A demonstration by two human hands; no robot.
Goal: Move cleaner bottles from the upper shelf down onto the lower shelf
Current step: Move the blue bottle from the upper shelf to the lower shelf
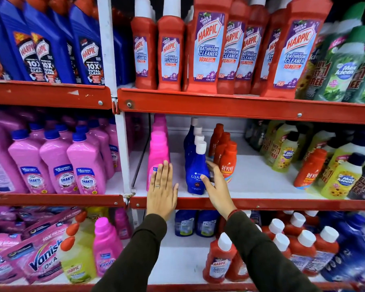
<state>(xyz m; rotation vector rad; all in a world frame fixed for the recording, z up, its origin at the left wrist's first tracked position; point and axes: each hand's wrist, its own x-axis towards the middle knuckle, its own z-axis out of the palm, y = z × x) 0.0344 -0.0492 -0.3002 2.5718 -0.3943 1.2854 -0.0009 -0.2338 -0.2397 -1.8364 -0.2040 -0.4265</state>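
Note:
Red Harpic bathroom cleaner bottles (207, 49) with white caps stand in rows on the upper shelf (219, 107). On the middle shelf (251, 182) stand a pink bottle (157, 152), a row of blue Ujala bottles (195, 165) and orange Revive bottles (228, 163). My left hand (161, 192) is flat and open, fingers together, in front of the pink bottle. My right hand (215, 186) is open, its fingers spread beside the front blue bottle, thumb touching the label. More red Harpic bottles (219, 262) stand on the bottom shelf.
Blue Harpic bottles (42, 45) fill the upper left, pink Shakti bottles (51, 161) the middle left. Green Max Kleen bottles (346, 66) crowd the upper right, yellow ones (343, 175) the middle right. Vanish packs (40, 260) lie at the bottom left. A white upright post (108, 49) divides the bays.

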